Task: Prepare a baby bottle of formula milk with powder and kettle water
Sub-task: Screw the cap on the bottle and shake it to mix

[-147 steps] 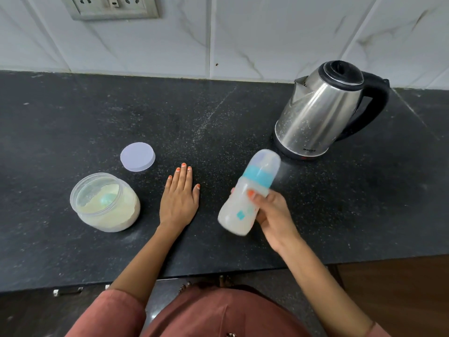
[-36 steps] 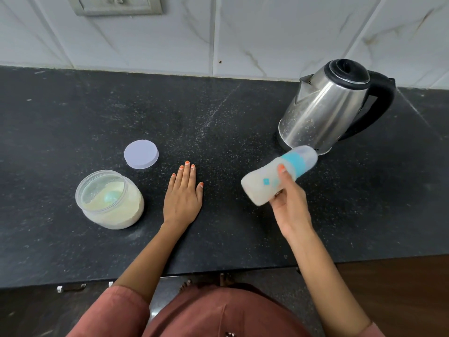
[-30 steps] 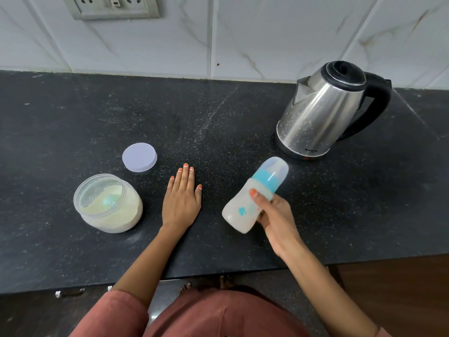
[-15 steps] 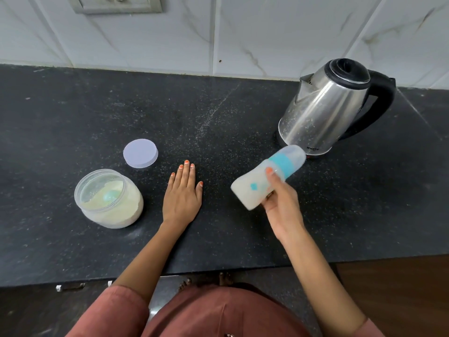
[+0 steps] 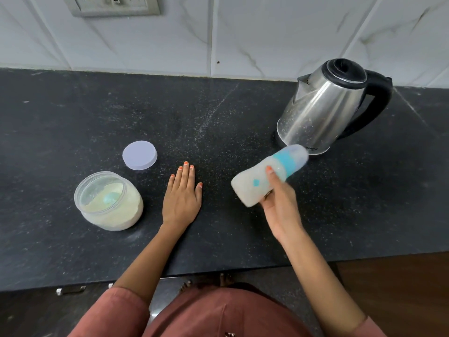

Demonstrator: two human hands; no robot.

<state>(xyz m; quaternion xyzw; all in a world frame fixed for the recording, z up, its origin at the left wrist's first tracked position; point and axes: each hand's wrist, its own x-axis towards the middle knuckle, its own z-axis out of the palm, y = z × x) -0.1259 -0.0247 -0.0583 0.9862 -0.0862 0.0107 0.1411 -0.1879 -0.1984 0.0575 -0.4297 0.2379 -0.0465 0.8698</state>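
The right hand (image 5: 279, 203) is raised off the counter, palm turned up and in, with the thumb laid across the front and the fingers curled behind the baby bottle (image 5: 247, 188), gripping it round the middle. The bottle lies well tilted, its base toward eight o'clock and its clear cap and blue collar (image 5: 286, 161) aimed at two o'clock; its outline is blurred and the body looks milky white. The capped end shows just in front of the foot of the steel electric kettle (image 5: 323, 110), which stands upright at two o'clock from the hand, lid shut, black handle turned to three o'clock. The left hand (image 5: 182, 198) lies flat, palm down on the black speckled countertop (image 5: 73, 117), fingers straight and together, pointing to twelve o'clock, holding nothing. At nine o'clock from it stands an open clear jar (image 5: 109, 203) of pale formula powder with a blue-green scoop (image 5: 110, 197) half sunk in it; the jar's round pale lid (image 5: 139, 155) lies flat just beyond, at one o'clock from the jar and apart from it. White marble-look tiles (image 5: 267, 32) back the counter, with a socket plate (image 5: 114, 4) at eleven o'clock. Rust-red sleeves (image 5: 109, 312) show at six o'clock.
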